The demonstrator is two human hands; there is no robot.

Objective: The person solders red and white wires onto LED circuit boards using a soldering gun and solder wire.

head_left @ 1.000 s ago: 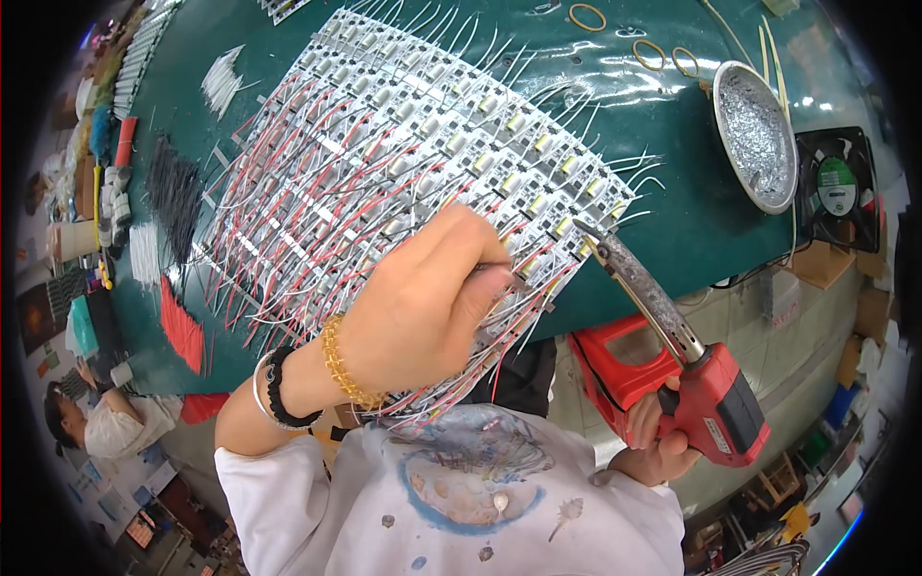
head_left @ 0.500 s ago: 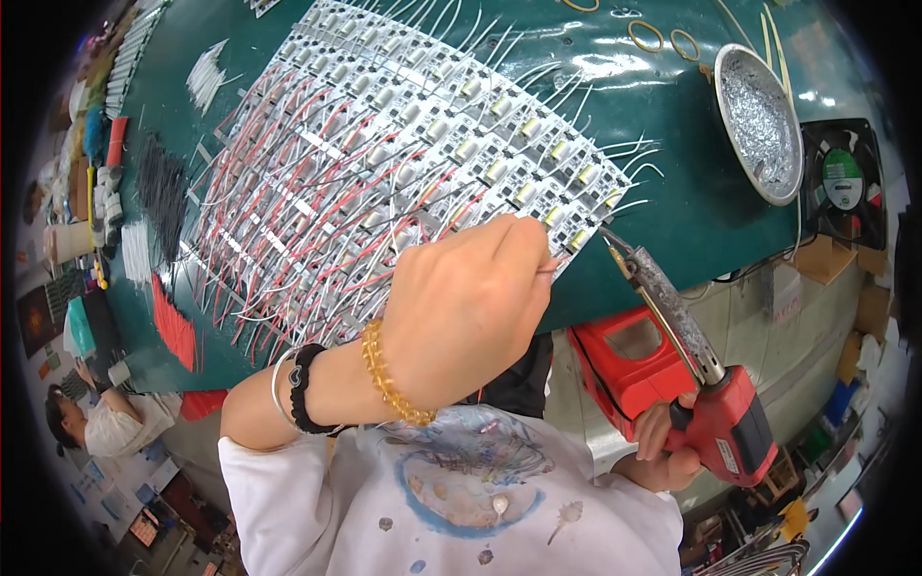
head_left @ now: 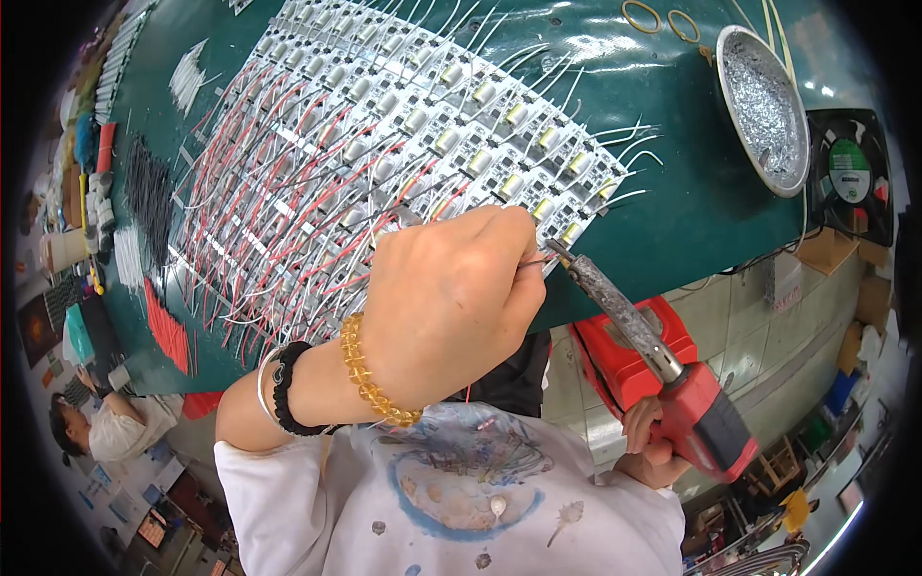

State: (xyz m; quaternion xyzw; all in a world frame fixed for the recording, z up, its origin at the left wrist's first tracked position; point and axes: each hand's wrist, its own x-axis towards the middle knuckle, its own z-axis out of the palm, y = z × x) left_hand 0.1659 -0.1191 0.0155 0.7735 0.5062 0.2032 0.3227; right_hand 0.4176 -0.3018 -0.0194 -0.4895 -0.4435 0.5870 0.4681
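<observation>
Left hand (head_left: 447, 307) sits fisted at the near edge of the sheet of small circuit boards (head_left: 384, 154), fingertips pinched on a thin wire (head_left: 533, 261) at the last board in the near row. Right hand (head_left: 651, 444) is wrapped tight around the handle of a red soldering gun (head_left: 696, 418); its long grey tip (head_left: 562, 252) meets the wire right at the left-hand fingertips. The working joint sits at the sheet's near right corner, just over the bench (head_left: 672, 192) edge.

Progress, judged: most boards already carry red and white leads (head_left: 279, 192), so the bulk looks wired. The near-right boards show bare white leads sticking out, so this corner seems to be among the last left. Can't confirm each joint is soldered; too small.

Counts: one soldering gun, one round metal dish of silvery solder dross (head_left: 764, 106), one small black fan (head_left: 850, 178), two yellow rubber bands (head_left: 663, 19) at the far edge. Boards run in many rows, dozens, too many to count exactly. Bundles of spare cut wires, red (head_left: 165, 326), black (head_left: 149, 187) and white (head_left: 187, 77), lie at the left. Left wrist wears one amber bead bracelet (head_left: 370, 379), one black band, one thin bangle. Another person (head_left: 106, 432) is seated lower left.
</observation>
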